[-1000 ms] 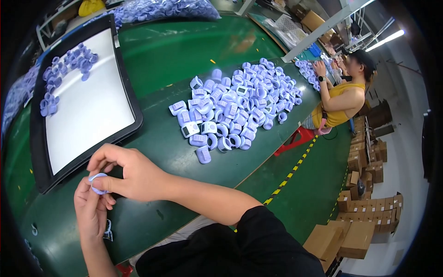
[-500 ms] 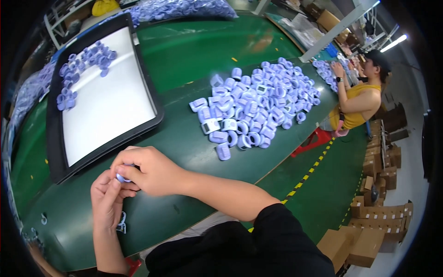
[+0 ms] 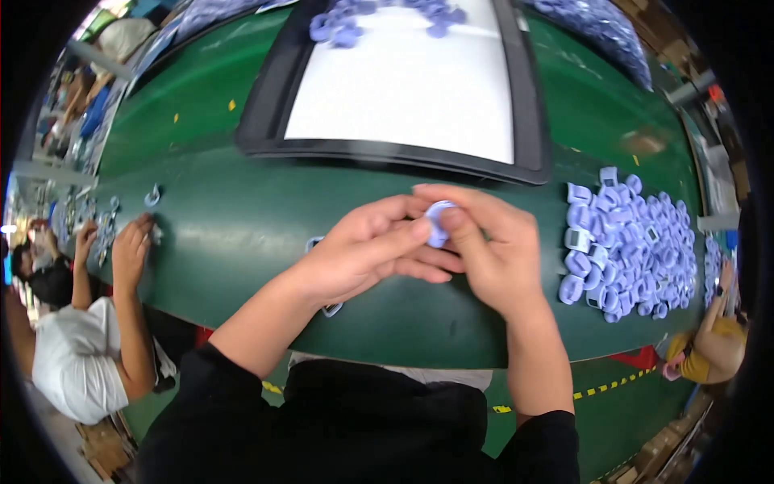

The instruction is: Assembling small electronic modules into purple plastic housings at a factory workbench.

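Note:
In front of me, above the table, both hands meet around one small lavender plastic ring [image 3: 440, 223]. My right hand [image 3: 501, 254] pinches it between thumb and curled fingers. My left hand [image 3: 355, 250] has its thumb tip against the ring's left edge, its lower fingers reaching out beneath; the fingers partly cover the ring. On the table to the right lies a heap of similar lavender rings [image 3: 633, 246], some with a small square window. Under my left wrist a pale looped part [image 3: 331, 310] shows only in pieces.
A black-rimmed tray [image 3: 395, 152] with a white base stands ahead, lavender rings [image 3: 347, 28] at its far end. Co-workers sit left, in a white shirt [image 3: 81, 359], and right, in a yellow top [image 3: 713, 343]. A loose ring-like part [image 3: 153, 195] and clear-blue pieces lie left.
My view has swung left, so the tray and heap appear farther right. My hands have turned and opened somewhat around the ring, which now shows more between them.

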The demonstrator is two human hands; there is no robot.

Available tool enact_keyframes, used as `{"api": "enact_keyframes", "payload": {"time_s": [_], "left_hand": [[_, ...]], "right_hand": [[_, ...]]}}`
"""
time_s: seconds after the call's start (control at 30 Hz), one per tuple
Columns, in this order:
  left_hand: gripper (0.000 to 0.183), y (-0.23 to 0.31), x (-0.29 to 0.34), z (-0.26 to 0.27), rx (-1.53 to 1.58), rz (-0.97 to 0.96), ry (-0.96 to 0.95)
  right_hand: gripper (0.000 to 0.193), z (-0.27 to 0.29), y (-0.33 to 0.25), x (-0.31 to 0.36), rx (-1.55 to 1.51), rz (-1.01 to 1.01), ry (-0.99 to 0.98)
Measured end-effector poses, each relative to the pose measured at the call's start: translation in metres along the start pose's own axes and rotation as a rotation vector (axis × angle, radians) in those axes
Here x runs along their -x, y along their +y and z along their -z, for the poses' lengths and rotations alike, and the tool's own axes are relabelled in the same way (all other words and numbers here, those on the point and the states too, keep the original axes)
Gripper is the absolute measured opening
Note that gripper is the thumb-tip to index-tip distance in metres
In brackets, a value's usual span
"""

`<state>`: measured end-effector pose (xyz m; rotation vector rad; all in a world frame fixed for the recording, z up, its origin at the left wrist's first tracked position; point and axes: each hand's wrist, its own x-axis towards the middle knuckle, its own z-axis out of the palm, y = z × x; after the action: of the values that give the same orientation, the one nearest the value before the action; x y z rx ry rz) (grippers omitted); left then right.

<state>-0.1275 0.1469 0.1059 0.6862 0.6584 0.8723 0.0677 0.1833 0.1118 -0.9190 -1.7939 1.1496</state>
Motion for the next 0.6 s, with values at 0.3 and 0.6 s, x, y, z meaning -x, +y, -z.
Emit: {"api": "enact_keyframes", "payload": {"time_s": [0.3,0.6], "left_hand": [[0.044,0.007,0.000,0.003,-0.063,-0.034,-0.067],[0.038,0.002,0.002,0.004,-0.079,0.018,-0.059]], "right_hand": [[0.026,-0.003,-0.002,-0.001,0.063,0.121,0.041],[0.044,0.001,0.000,0.007,-0.134,0.013,0.029]]}}
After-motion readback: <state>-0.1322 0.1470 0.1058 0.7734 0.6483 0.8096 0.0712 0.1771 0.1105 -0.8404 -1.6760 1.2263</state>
